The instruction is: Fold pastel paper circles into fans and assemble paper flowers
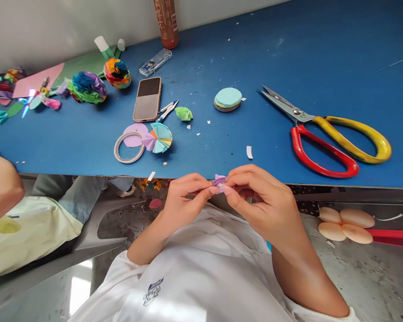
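Currently your left hand (183, 199) and right hand (255, 197) both pinch the purple paper piece (219, 181) just off the desk's (221, 58) near edge; fold half-formed, one multicolour fan (158, 137) finished.

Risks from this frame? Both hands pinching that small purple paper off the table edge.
1. The purple paper is pinched by fingertips of the left hand and right hand over the lap, not the table; a slip likely drops it to the floor.
2. The scissors lie open near the right hand; a blind reach might meet the blades.
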`<state>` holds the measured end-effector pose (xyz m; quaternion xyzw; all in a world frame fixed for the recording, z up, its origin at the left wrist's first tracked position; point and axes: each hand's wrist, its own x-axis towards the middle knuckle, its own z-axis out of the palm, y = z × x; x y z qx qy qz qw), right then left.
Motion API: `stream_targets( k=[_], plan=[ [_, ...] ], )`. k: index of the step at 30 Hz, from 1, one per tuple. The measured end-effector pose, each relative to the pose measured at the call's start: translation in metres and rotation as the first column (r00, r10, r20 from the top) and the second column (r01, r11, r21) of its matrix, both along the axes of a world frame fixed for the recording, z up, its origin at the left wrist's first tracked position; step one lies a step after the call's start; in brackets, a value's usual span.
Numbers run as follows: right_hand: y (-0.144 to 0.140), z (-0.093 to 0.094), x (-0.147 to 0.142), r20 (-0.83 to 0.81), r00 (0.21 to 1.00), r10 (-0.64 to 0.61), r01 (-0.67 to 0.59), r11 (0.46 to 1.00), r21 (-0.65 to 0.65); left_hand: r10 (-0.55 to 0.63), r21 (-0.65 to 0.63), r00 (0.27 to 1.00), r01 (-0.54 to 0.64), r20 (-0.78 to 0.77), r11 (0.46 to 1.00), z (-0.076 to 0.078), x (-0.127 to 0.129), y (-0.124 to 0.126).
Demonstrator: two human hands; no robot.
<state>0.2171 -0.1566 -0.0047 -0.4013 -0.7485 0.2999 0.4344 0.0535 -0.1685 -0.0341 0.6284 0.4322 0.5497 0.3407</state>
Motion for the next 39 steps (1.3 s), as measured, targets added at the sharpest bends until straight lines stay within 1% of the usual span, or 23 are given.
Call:
stream_targets(
  k=[5,11,17,19,23,24,27,28,29,31,32,33,34,36,39],
  plan=[
    [0.001,0.001,0.000,0.054,0.998,0.008,-0.012,0.997,0.072,0.017,0.060,0.999,-0.014,-0.048,0.998,-0.001,0.000,0.000],
    [0.000,-0.001,-0.004,0.077,0.995,-0.061,0.051,0.991,0.125,0.045,0.099,0.995,-0.037,-0.085,0.994,-0.004,0.002,-0.001],
    [0.000,-0.002,-0.005,0.075,0.993,-0.097,0.086,0.987,0.139,0.049,0.152,0.994,-0.034,-0.094,0.988,-0.008,0.003,-0.003],
    [0.001,-0.001,-0.005,0.089,0.990,-0.112,0.099,0.985,0.141,0.062,0.184,0.992,-0.042,-0.108,0.982,-0.009,0.003,-0.002],
    [0.000,0.000,-0.002,0.152,0.980,-0.131,0.108,0.983,0.150,0.081,0.288,0.982,-0.030,-0.170,0.957,-0.012,0.000,0.001],
    [0.001,0.000,-0.001,0.169,0.974,-0.149,0.124,0.981,0.148,0.084,0.313,0.980,-0.024,-0.179,0.949,-0.013,-0.001,0.002],
    [0.003,-0.002,0.002,0.200,0.936,-0.289,0.270,0.955,0.119,0.084,0.368,0.980,-0.013,-0.179,0.930,-0.014,-0.003,0.003],
    [0.004,-0.003,0.002,0.201,0.931,-0.304,0.290,0.952,0.100,0.083,0.379,0.981,-0.010,-0.176,0.925,-0.014,-0.003,0.002],
    [0.005,-0.004,0.003,0.194,0.940,-0.280,0.269,0.960,0.080,0.082,0.385,0.981,-0.008,-0.174,0.923,-0.013,-0.004,0.002],
    [0.008,-0.006,0.003,0.144,0.980,-0.135,0.128,0.990,0.060,0.084,0.376,0.981,-0.013,-0.174,0.926,-0.011,-0.003,0.000],
    [0.009,-0.006,0.002,0.110,0.992,-0.061,0.054,0.996,0.067,0.089,0.364,0.981,-0.022,-0.170,0.931,-0.009,-0.003,-0.001],
    [0.009,-0.007,0.000,0.076,0.997,-0.019,0.013,0.996,0.084,0.096,0.346,0.982,-0.033,-0.165,0.938,-0.007,-0.002,-0.002],
    [0.009,-0.008,-0.001,0.047,0.999,-0.016,0.011,0.995,0.103,0.105,0.322,0.982,-0.050,-0.157,0.945,-0.006,-0.002,-0.002],
    [0.008,-0.007,-0.005,0.022,0.999,-0.049,0.046,0.992,0.120,0.123,0.260,0.983,-0.084,-0.138,0.962,-0.002,-0.001,-0.003],
    [0.008,-0.005,-0.006,0.037,0.999,-0.039,0.037,0.997,0.072,0.158,0.182,0.980,-0.135,-0.121,0.974,0.003,-0.001,-0.004]
  ],
)
